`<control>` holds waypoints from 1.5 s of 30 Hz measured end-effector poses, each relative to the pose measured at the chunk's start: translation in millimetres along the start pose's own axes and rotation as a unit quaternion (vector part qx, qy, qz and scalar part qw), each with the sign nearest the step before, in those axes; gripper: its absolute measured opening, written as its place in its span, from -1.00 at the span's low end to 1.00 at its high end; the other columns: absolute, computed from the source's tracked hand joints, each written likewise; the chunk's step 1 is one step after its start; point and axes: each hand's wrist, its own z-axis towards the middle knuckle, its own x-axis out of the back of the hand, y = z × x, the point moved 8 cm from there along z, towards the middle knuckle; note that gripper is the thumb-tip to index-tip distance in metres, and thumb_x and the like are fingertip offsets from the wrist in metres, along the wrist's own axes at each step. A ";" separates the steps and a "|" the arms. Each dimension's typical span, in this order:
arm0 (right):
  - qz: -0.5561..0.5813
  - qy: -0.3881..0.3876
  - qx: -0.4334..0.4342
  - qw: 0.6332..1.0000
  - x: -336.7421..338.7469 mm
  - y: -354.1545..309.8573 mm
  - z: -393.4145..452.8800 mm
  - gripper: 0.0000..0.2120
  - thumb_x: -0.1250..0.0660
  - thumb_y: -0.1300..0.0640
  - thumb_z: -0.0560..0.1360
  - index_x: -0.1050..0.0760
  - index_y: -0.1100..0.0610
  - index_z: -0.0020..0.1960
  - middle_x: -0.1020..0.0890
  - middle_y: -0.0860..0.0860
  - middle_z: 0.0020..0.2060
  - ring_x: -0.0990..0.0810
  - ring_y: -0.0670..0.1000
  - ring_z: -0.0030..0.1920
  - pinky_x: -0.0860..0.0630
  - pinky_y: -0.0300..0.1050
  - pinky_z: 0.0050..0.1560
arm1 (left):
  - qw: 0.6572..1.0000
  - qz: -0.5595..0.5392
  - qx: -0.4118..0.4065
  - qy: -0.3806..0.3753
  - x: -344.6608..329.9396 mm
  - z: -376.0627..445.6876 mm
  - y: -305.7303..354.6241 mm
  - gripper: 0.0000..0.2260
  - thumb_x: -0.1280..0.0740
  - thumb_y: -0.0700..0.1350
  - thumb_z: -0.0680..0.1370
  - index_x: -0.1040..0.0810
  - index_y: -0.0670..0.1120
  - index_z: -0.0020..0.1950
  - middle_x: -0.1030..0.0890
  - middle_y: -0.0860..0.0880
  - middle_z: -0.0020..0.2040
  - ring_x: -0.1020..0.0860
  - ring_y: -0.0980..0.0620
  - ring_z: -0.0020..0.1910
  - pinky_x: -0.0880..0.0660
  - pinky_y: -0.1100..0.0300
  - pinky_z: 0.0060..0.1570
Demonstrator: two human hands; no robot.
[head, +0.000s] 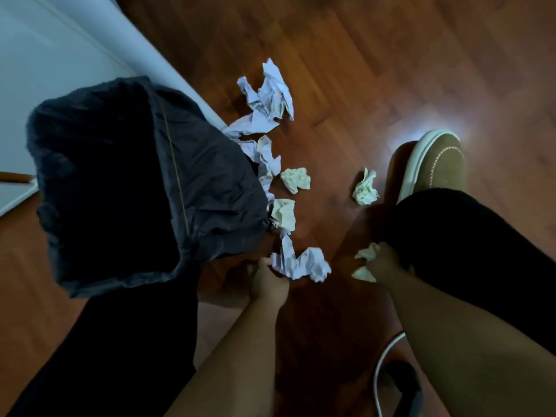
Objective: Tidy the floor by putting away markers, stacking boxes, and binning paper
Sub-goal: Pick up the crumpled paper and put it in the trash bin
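Black-lined waste bin: up-left of both hands, nearer left hand gripping crumpled lilac paper; right hand clutches cream paper wad.

Reddish-brown wood-grain floor; black bin liner; pale lilac-white crumpled paper; cream paper ball; tan shoe, white-soled.

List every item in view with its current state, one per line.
Bin: lined with a dark bag, open.
Left hand: closed on white crumpled paper.
Right hand: closed on cream paper wad.
Cream paper balls: loose on floor.
White crumpled sheets: loose on wooden floor.
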 end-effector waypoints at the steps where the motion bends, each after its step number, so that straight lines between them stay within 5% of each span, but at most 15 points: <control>1: 0.010 -0.009 0.020 1.000 2.2 -4.6 -0.5 -0.72 -0.26 0.38 0.56 -0.37 0.00 -0.08 -0.36 -0.11 -0.29 -0.44 -0.35 -0.49 -0.35 -0.51 -0.41 | 1.000 -0.019 0.000 -0.009 -1.7 -4.8 1.4 -0.57 -0.45 -0.19 0.44 -0.45 -0.08 0.28 -0.32 -0.20 0.35 -0.39 -0.20 0.28 -0.39 0.11 0.23; 4: -0.020 -0.008 0.079 0.997 15.5 -30.5 -11.6 -0.74 -0.37 0.34 0.48 -0.55 0.25 0.17 -0.62 0.18 -0.04 -0.59 -0.02 -0.14 -0.51 -0.17 -0.14 | 0.997 -0.057 -0.033 -0.030 -7.0 -19.4 2.7 -0.17 -0.56 -0.16 0.34 -0.20 0.08 0.50 0.03 -0.15 0.52 -0.15 -0.19 0.48 -0.34 0.01 0.37; 6: -0.077 0.012 0.099 0.992 25.9 -47.4 -17.9 -0.76 -0.38 0.23 0.49 -0.54 0.25 0.14 -0.63 0.21 0.03 -0.58 0.11 -0.08 -0.48 -0.08 -0.11 | 0.991 0.050 -0.123 -0.030 -12.7 -24.7 13.1 0.05 -0.63 0.02 0.25 -0.04 0.20 0.56 0.27 -0.09 0.55 0.06 -0.17 0.55 -0.24 -0.07 0.44; 8: -0.162 0.063 0.117 0.978 38.2 -63.0 -20.3 -0.79 -0.31 0.06 0.52 -0.56 0.17 0.06 -0.65 0.15 -0.02 -0.58 0.12 -0.10 -0.39 -0.13 -0.16 | 0.953 0.207 -0.218 -0.030 -24.1 -24.5 31.9 0.13 -0.59 0.24 0.18 0.09 0.34 0.54 0.38 -0.04 0.55 0.16 -0.25 0.54 -0.17 -0.38 0.37; 11: -0.249 0.173 0.215 0.928 48.7 -88.0 -27.1 -0.72 -0.25 -0.04 0.51 -0.60 0.14 -0.02 -0.65 0.13 -0.04 -0.56 0.24 0.01 -0.37 -0.06 -0.09 | 0.904 0.331 -0.262 -0.065 -47.7 -14.2 55.3 0.09 -0.56 0.26 0.19 0.17 0.50 0.43 0.45 0.07 0.52 0.27 -0.33 0.51 -0.10 -0.63 0.15; 13: -0.275 0.230 0.285 0.889 50.3 -100.9 -28.6 -0.71 -0.31 -0.04 0.47 -0.64 0.14 0.03 -0.57 0.14 0.13 -0.46 0.26 0.16 -0.35 0.05 0.14 | 0.896 0.367 -0.241 -0.068 -59.4 -2.6 59.5 -0.05 -0.56 0.13 0.31 0.05 0.49 0.43 0.44 0.07 0.52 0.24 -0.33 0.52 -0.15 -0.59 0.20; 15: -0.290 0.212 0.293 0.886 51.5 -111.4 -16.1 -0.70 -0.36 -0.08 0.46 -0.64 0.09 0.06 -0.31 0.11 0.45 -0.18 0.27 0.45 -0.05 0.24 0.43 | 0.913 0.357 -0.188 -0.061 -62.6 10.1 58.1 -0.23 -0.51 -0.08 0.44 -0.14 0.39 0.43 0.36 0.04 0.53 0.07 -0.32 0.52 -0.28 -0.41 0.29; 17: -0.300 0.161 0.271 0.900 48.7 -119.6 3.9 -0.86 -0.38 -0.06 0.46 -0.61 -0.02 -0.06 0.05 -0.08 0.56 0.15 0.22 0.55 0.17 0.41 0.39 | 0.919 0.344 -0.178 -0.068 -66.0 19.0 60.0 -0.41 -0.42 -0.22 0.48 -0.31 0.20 0.40 0.07 -0.06 0.55 -0.20 -0.24 0.43 -0.42 -0.05 0.26; 20: -0.308 0.109 0.227 0.917 43.3 -126.5 29.1 -0.96 -0.37 0.00 0.49 -0.58 -0.06 -0.11 0.18 -0.14 0.55 0.16 0.23 0.53 -0.06 0.49 0.35 | 0.913 0.326 -0.238 -0.064 -56.7 26.5 78.6 -0.62 -0.40 -0.18 0.46 -0.39 -0.02 0.23 -0.43 -0.15 0.25 -0.42 -0.19 0.24 -0.44 0.09 0.03; 24: -0.308 0.101 0.236 0.916 35.3 -127.5 45.8 -0.74 -0.36 0.16 0.48 -0.54 0.09 0.17 -0.24 0.12 0.37 -0.32 0.29 0.29 -0.48 0.12 0.16 | 0.903 0.296 -0.309 -0.042 -28.4 29.5 104.4 -0.56 -0.46 -0.01 0.39 -0.37 -0.11 0.15 -0.54 -0.19 0.11 -0.46 -0.19 0.13 -0.46 0.04 -0.05; 29: -0.191 0.120 0.246 0.943 57.3 -127.4 24.1 -0.77 -0.30 0.10 0.43 -0.35 0.01 0.05 -0.54 0.16 0.06 -0.57 0.26 -0.02 -0.42 -0.04 -0.17 | 0.892 0.271 -0.358 -0.051 -5.1 3.5 126.1 -0.56 -0.44 0.03 0.38 -0.38 -0.14 0.12 -0.53 -0.19 0.06 -0.48 -0.17 0.06 -0.50 0.05 -0.09; 35: -0.041 0.152 0.280 0.947 94.6 -138.7 -34.4 -0.62 -0.23 0.03 0.49 -0.35 -0.20 0.28 -0.65 0.14 0.03 -0.61 0.22 -0.01 -0.37 -0.17 -0.09 | 0.872 0.259 -0.413 -0.034 27.1 -63.7 149.3 -0.51 -0.42 0.00 0.38 -0.38 -0.12 0.22 -0.55 -0.14 0.06 -0.46 -0.17 0.12 -0.33 0.16 -0.13; 40: 0.193 0.140 0.256 0.937 104.4 -188.4 -103.2 -0.57 -0.21 0.17 0.45 -0.52 -0.10 0.28 -0.58 -0.11 -0.02 -0.56 -0.05 -0.04 -0.44 -0.22 -0.01 | 0.889 0.131 -0.433 0.073 114.4 -134.4 175.0 -0.40 -0.51 -0.09 0.32 -0.42 -0.16 0.31 -0.56 -0.17 0.06 -0.50 -0.16 0.06 -0.34 0.19 -0.15; 45: 0.319 0.020 0.316 0.893 73.5 -273.6 -188.6 -0.63 -0.23 0.32 0.41 -0.57 0.02 0.12 -0.55 -0.10 -0.29 -0.51 -0.06 -0.30 -0.44 -0.20 -0.31 | 0.885 0.029 -0.430 0.178 220.4 -196.3 159.0 -0.37 -0.54 -0.04 0.30 -0.44 -0.07 0.33 -0.56 -0.09 0.14 -0.54 -0.03 0.09 -0.45 0.20 -0.02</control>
